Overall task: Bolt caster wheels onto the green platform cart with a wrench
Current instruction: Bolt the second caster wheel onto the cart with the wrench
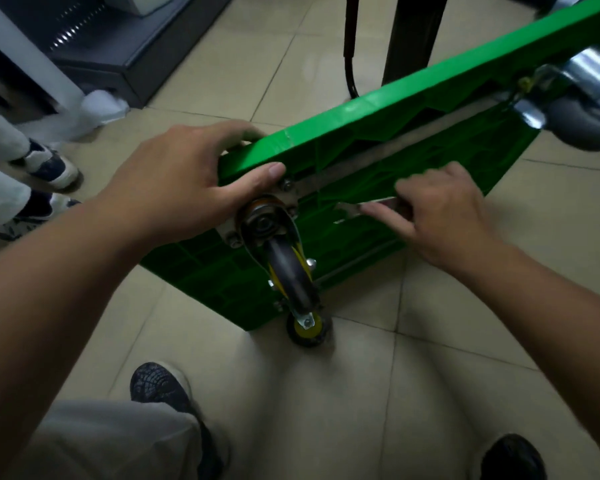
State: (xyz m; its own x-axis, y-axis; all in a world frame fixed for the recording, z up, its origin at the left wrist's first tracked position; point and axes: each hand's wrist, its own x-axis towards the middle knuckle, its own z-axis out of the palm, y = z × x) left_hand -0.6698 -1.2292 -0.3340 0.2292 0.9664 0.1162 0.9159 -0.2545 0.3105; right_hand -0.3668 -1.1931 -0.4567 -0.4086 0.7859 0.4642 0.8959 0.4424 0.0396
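The green platform cart (388,109) stands tilted on its edge on the tiled floor, ribbed underside toward me. A grey caster wheel (288,268) with a yellow hub sits on its metal plate at the near corner. My left hand (184,178) grips that corner, thumb beside a bolt (286,184) on the plate. To the right, my right hand (440,213) holds a silver wrench (354,209) against the underside, its open jaw pointing toward the caster. A second caster (582,109) is at the cart's far end.
A second small wheel (308,329) touches the floor below the cart. Someone's shoes (52,164) stand at the left. A dark table leg (413,36) and black cable rise behind the cart. My own feet (160,386) are at the bottom.
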